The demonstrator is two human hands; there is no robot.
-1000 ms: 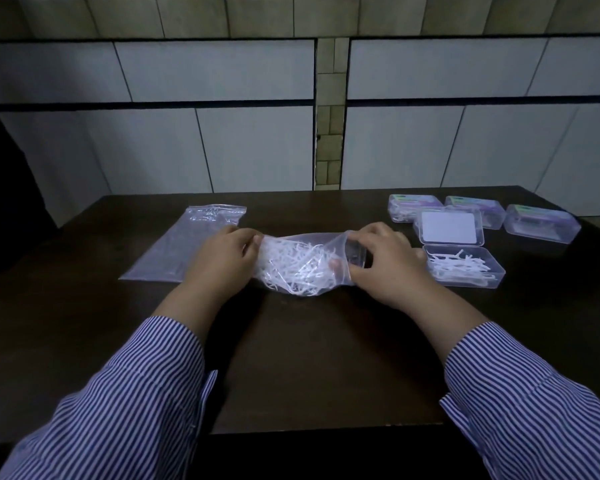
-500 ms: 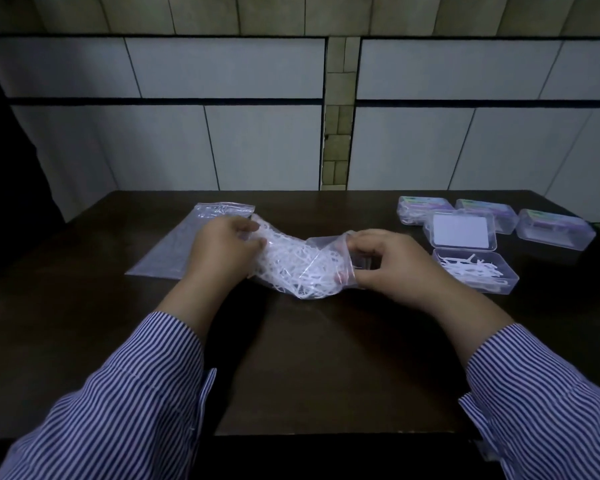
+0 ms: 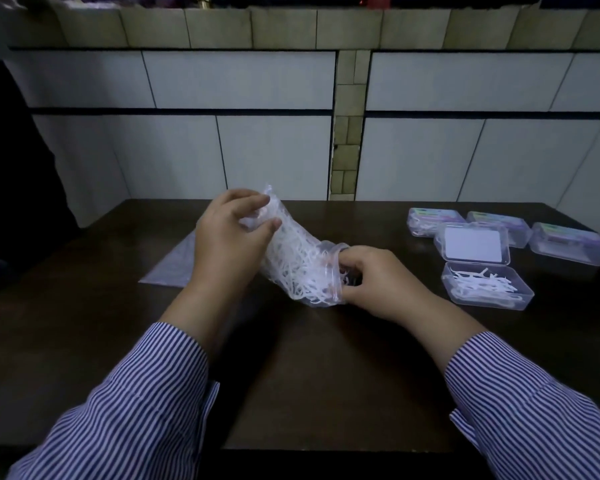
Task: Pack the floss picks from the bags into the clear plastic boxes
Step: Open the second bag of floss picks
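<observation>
A clear bag of white floss picks [image 3: 297, 259] slants across the middle of the dark table, its closed end raised at the left. My left hand [image 3: 229, 242] pinches that raised end. My right hand [image 3: 371, 280] is at the bag's open mouth, fingers curled round picks there. An open clear box [image 3: 487, 287] with some picks in it lies to the right, its lid [image 3: 471, 244] folded back behind it.
Three closed clear boxes [image 3: 568, 242] with coloured labels stand at the back right. A flat empty bag [image 3: 174, 268] lies on the table [image 3: 298, 375] behind my left hand. A tiled wall rises beyond the table's far edge.
My left hand has lifted the bag's closed end up off the table, tilting the bag toward its mouth. My right hand has stayed at the mouth and curled into it.
</observation>
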